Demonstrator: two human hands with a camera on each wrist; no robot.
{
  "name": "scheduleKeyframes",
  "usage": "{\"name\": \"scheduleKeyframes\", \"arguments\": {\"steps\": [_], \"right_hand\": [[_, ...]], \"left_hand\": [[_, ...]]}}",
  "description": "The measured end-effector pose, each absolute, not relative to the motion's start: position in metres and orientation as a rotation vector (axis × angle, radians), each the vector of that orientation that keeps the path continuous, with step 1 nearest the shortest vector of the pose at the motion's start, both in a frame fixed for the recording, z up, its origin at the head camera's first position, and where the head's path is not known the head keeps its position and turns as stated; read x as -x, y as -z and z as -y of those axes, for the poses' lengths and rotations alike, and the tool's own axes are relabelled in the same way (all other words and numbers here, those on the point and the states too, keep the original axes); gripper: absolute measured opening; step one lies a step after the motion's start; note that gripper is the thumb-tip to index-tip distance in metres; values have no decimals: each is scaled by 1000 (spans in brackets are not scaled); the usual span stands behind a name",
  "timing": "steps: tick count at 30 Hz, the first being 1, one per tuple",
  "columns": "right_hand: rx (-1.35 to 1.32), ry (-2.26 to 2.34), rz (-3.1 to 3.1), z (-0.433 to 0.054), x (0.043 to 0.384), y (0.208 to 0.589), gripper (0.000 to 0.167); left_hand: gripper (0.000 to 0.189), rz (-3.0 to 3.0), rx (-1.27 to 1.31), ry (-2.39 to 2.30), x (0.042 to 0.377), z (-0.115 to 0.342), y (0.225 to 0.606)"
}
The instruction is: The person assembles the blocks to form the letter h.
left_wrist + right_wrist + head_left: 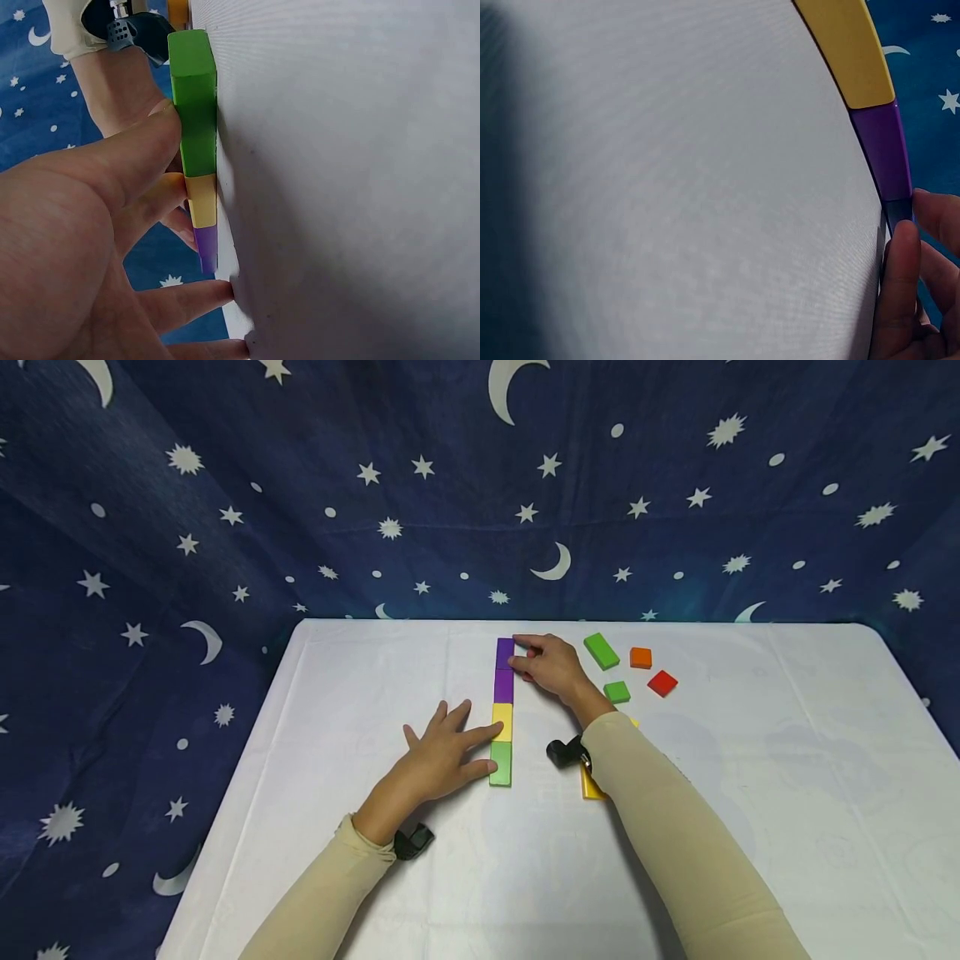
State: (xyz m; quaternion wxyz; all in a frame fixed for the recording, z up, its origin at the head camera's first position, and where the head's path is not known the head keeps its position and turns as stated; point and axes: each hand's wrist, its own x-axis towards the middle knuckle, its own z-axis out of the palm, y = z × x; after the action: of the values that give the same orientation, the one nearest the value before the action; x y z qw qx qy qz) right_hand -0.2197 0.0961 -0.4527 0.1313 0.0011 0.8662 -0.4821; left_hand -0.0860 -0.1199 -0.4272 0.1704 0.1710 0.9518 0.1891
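A straight row of blocks lies on the white table: two purple blocks, the far one (506, 653) and the near one (504, 687), then a yellow block (502, 717) and a green block (500, 768) nearest me. My left hand (438, 758) is spread along the row's left side, its thumb against the green block and its index finger on the yellow one. Its other fingers reach to the tabletop in the left wrist view. At the far end my right hand (553, 667) pinches the far purple block between thumb and index finger, the remaining fingers bent.
Right of the row lie a long green block (602, 651), a small green block (617, 692), an orange block (641, 658) and a red block (662, 683). Yellow block (592, 783) sits partly under my right sleeve. A starry blue cloth (450, 543) hangs beyond the table's far edge.
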Motion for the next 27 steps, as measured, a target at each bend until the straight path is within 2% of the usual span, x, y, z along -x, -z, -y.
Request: {"name": "scheduleKeyframes", "arguments": {"steps": [27], "right_hand": [[-19, 1403, -2512, -96, 219, 452, 51]], "left_hand": [[59, -2715, -495, -534, 85, 120, 428]]}}
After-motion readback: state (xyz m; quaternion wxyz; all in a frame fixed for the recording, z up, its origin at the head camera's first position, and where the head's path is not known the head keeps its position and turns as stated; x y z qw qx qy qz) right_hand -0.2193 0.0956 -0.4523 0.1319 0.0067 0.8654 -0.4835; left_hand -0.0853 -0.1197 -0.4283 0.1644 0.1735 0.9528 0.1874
